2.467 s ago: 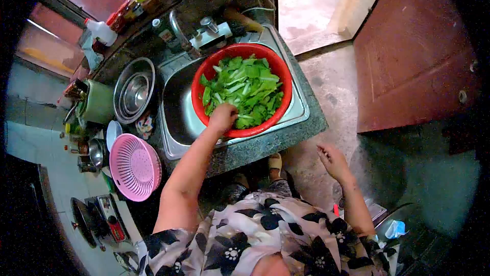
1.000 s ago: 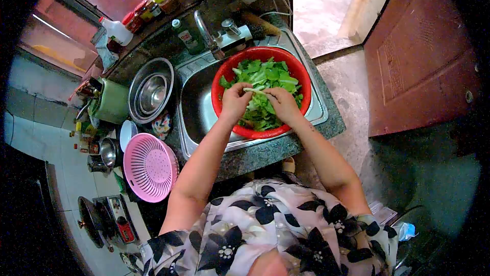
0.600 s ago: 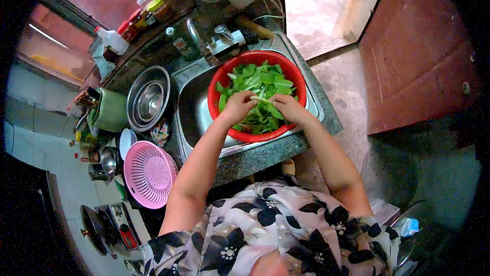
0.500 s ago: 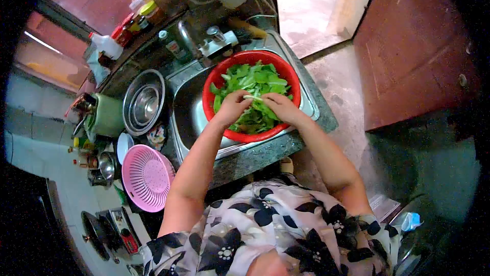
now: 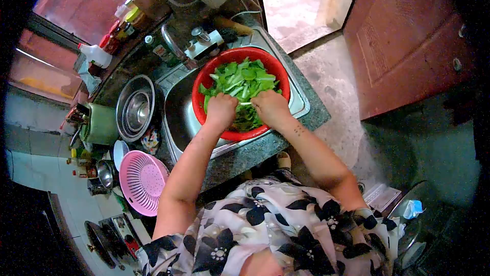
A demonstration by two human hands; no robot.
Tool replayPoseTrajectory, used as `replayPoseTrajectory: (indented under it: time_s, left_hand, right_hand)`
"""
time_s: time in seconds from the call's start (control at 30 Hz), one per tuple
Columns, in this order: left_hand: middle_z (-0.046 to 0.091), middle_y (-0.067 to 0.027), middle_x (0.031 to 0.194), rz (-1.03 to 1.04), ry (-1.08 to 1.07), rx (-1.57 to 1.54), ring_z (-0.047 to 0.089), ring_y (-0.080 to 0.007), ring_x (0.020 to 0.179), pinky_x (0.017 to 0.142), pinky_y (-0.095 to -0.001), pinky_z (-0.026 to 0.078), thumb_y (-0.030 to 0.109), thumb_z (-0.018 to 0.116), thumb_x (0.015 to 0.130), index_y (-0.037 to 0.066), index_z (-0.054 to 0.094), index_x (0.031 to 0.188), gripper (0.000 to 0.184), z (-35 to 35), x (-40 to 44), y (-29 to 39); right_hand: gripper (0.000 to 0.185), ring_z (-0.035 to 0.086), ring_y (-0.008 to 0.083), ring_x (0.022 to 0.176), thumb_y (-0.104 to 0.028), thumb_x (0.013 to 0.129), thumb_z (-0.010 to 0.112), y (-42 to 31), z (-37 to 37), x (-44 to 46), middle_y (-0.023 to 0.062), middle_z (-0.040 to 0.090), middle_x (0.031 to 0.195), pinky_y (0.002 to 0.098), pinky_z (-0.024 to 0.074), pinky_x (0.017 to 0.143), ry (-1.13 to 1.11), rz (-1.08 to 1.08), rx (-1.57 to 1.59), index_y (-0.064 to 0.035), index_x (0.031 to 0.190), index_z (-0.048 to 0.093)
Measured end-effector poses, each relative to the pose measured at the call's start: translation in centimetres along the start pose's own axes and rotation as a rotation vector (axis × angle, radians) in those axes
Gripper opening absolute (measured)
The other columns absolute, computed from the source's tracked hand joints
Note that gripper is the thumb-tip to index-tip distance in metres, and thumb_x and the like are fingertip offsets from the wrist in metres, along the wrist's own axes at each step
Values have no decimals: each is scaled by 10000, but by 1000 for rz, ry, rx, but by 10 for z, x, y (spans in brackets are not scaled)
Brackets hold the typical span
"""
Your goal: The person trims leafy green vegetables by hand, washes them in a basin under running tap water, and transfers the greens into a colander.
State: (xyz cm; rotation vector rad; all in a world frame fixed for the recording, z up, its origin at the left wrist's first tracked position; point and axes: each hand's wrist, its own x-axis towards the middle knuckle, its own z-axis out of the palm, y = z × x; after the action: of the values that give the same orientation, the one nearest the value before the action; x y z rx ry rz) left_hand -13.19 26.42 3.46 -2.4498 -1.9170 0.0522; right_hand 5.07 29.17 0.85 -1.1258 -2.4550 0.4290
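Observation:
A red basin full of leafy greens rests on the sink, with pale stems showing among the leaves. Over its near side, my left hand is closed, knuckles up, fingertips hidden against the greens. Beside it my right hand is closed too, its fingers pinching a pale stem that sticks out toward the left hand. Whatever the left fingers hold is largely covered by the hand.
The steel sink lies under and left of the basin, with a faucet behind. Nested steel bowls and a pink colander stand to the left. A bottle is near the faucet. A brown door is at right.
My hands have turned knuckles-up and drawn slightly apart; the pale stem earlier spanning both now shows by the right fingers. The whole view has shifted a little.

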Motion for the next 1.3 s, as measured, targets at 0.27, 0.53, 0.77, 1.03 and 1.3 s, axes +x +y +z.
replayPoseTrajectory:
  time_s: [0.27,0.53,0.77,1.03,1.3]
  left_hand:
    - [580,-51,763,187,39,224,547,-241,821,667,-377,429,153,537,697,115,621,723,95,19,22,13]
    - [560,-90,768,277,122,-10,545,-280,789,662,-387,453,98,537,697,93,606,849,167,-11,15,25]
    - [564,-90,838,529,308,100,533,-288,824,669,-390,448,61,553,681,45,591,888,211,1,26,16]
    - [481,-159,1184,98,162,-65,447,-353,1072,857,-418,416,137,676,710,49,415,1235,593,9,14,2]
    - [566,-161,1018,180,517,88,519,-335,944,816,-412,444,76,602,733,14,570,1048,322,10,8,25]
  right_hand:
    - [137,619,304,737,-132,711,544,13,0,-9,124,625,747,426,502,629,-71,88,-103,-90,763,665]
    - [138,611,313,743,-156,778,498,13,-25,-37,128,601,764,445,491,589,-57,244,54,-72,766,607]
    - [165,618,325,741,-158,786,487,-8,-49,-87,144,611,772,447,498,604,15,558,-30,-54,752,611]
    - [220,603,267,724,-199,841,526,-17,-68,-183,151,626,797,341,466,639,276,582,514,-32,940,631]
    - [226,531,90,711,-183,871,534,-16,-67,-235,30,606,788,252,436,625,346,552,850,-3,989,605]
